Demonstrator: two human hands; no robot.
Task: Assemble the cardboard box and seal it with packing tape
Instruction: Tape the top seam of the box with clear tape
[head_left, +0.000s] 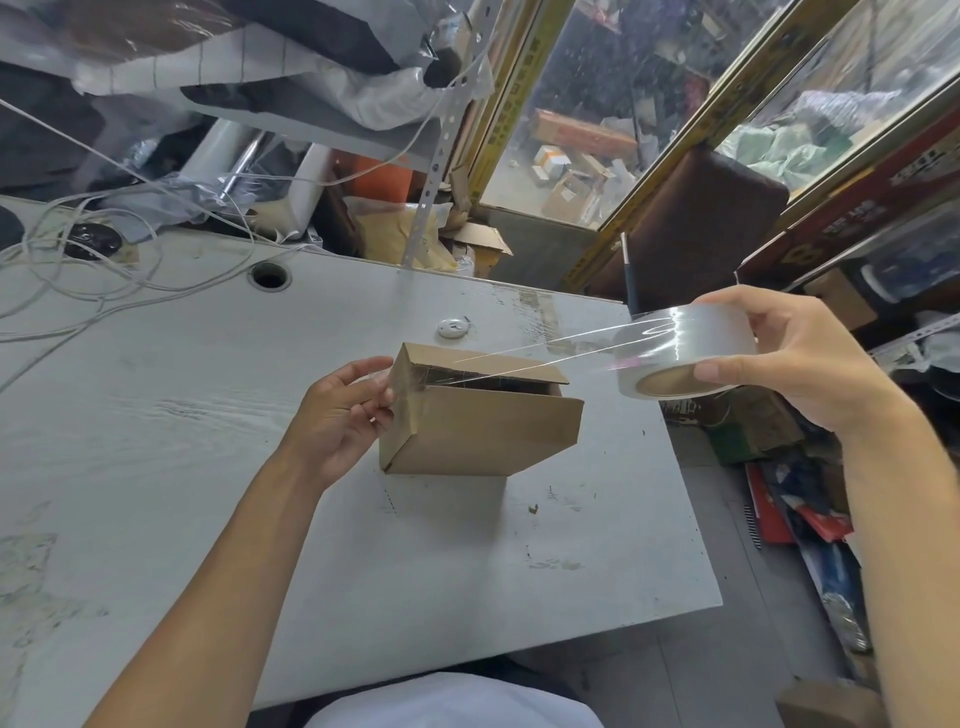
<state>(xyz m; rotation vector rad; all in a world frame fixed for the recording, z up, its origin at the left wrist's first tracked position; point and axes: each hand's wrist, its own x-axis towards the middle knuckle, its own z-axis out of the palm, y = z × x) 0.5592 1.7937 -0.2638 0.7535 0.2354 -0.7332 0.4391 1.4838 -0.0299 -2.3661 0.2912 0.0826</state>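
A small brown cardboard box (483, 426) stands on the grey table (208, 467), tilted, with its top flaps almost closed and a dark gap between them. My left hand (340, 415) presses the end of a clear tape strip (524, 353) against the box's left side. The strip runs taut over the top of the box to a roll of clear packing tape (680, 353), which my right hand (789, 358) holds in the air to the right of the box, beyond the table's edge.
White cables (78, 270) lie tangled at the table's far left near a round cable hole (269, 275). A small white disc (453, 328) sits behind the box. Clutter and boxes fill the floor (810, 519) on the right. Shelving and a brown chair back (696, 228) stand behind.
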